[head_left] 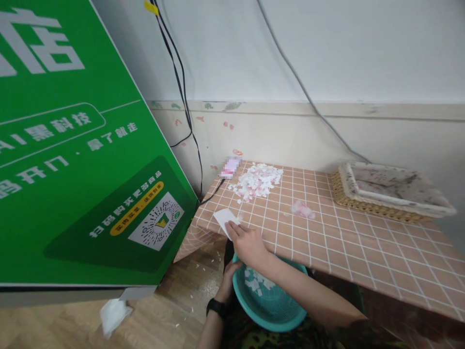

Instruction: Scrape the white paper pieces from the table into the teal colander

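Observation:
My right hand reaches across to the table's front edge, its fingers on a white card. Its thumb is hidden beneath. Below, my left hand, with a black band on the wrist, grips the left rim of a teal plastic basket. Small white paper pieces lie inside the basket, which is partly covered by my right forearm. Toward the wall, a pile of white and pinkish paper scraps lies on the table. A smaller pink-white clump is to its right.
A brown checked cloth covers the table. A lined wicker basket stands at the right. A blurred pinkish object with a cable sits at the back left corner. A green panel bounds the left; a white bag lies on the floor.

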Tool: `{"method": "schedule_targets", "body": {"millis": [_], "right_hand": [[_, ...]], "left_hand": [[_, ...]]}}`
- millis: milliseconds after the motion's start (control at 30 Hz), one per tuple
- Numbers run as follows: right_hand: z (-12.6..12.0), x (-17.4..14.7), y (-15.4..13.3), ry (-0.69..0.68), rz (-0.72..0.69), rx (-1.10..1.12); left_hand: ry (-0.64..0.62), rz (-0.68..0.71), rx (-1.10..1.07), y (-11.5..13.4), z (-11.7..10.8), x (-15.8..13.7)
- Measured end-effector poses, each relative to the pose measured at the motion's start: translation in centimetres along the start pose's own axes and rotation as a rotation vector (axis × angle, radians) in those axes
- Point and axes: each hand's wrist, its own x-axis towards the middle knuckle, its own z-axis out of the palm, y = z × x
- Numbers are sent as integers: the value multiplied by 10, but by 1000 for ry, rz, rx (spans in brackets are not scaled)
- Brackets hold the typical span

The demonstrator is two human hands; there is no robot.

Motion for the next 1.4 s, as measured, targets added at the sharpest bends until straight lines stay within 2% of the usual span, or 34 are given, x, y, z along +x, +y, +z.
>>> {"method": "schedule_targets", "body": {"millis": [300, 500, 733, 800, 967, 1033, 1167, 1300, 1400], "right_hand": [[-16, -49, 56, 105, 276, -92], [-28, -82, 100, 223, 482, -116], [-38, -105, 133, 317, 644, -115], [-43, -106, 137, 345, 704, -65], [-52, -97, 132, 533, 871, 193], [-50, -93, 124, 544, 858, 306], [-38, -90, 118, 450, 764, 388], [-34, -97, 141, 458, 844, 439], [-40, -92, 162, 523, 876, 707]], "left_hand": [[-189, -2, 99, 2, -8, 0], [-109, 6, 304, 2, -20, 5], [-107, 31, 268, 3, -20, 5], [-113, 29, 287, 4, -20, 5], [-87, 18, 347, 7, -17, 6], [-72, 13, 355, 8, -16, 5], [-89, 27, 334, 10, -16, 1], [-114, 14, 296, 8, -19, 1], [-125, 36, 262, 3, -20, 6]]}}
